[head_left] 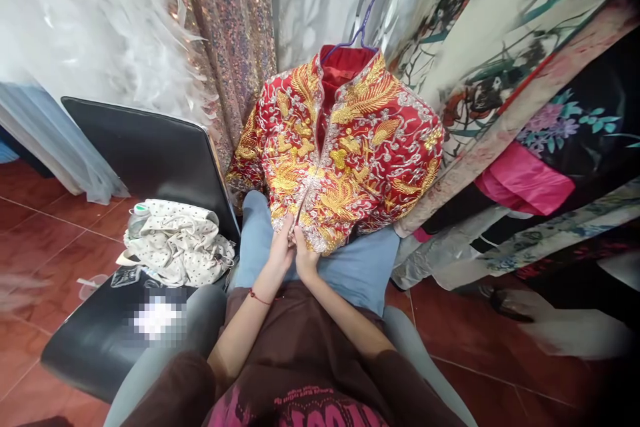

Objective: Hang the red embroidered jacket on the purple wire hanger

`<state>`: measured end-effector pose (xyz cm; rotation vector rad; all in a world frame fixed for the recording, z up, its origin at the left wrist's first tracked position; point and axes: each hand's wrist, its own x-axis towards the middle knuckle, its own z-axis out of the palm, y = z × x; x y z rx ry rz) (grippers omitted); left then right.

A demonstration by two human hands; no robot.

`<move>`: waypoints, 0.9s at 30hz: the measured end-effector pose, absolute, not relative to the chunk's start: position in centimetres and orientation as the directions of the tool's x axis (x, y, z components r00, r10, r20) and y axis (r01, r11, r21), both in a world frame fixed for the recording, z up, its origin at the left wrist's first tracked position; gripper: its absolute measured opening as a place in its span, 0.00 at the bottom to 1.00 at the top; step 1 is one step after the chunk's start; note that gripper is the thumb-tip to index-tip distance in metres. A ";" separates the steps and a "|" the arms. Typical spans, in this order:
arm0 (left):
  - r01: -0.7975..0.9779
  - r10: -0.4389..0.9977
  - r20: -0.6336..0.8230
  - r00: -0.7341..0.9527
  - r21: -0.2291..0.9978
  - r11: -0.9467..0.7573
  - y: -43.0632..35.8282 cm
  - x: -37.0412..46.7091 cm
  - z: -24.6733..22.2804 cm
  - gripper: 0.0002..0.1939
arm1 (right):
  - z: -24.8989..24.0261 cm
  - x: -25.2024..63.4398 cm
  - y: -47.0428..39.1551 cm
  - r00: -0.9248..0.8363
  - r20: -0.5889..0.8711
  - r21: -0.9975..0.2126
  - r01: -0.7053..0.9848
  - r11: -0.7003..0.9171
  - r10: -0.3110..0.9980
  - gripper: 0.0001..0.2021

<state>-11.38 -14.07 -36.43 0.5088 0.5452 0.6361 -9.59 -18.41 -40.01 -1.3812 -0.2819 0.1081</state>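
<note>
A red jacket [350, 147] with gold and silver embroidery rests upright over my lap, its stand-up collar spread at the top. A purple hanger [369, 13] pokes out of the neck. Down the front, the two edges meet from about mid-chest to the hem. My left hand [283, 240] pinches the lower front edge on its side, fingers closed on the cloth. Right beside it, my right hand [304, 253] grips the other front edge near the hem. The fingertips nearly touch, and the fastening between them is too small to make out.
To the left stands a black chair [150, 140] bearing a spotted white cloth bag [177, 240], a small clear bottle [139, 219] and a blurred-out item. White feathers and a sequined curtain [240, 27] hang behind. Patterned garments [500, 80] hang close on the right, above red floor tiles [465, 373].
</note>
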 end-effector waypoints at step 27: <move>-0.160 0.786 -0.170 0.594 0.933 0.323 -10.8 -10.6 -43.9 0.22 | -40.6 -0.2 -21.4 -0.259 -0.683 -0.704 -0.016 -0.710 0.683 0.44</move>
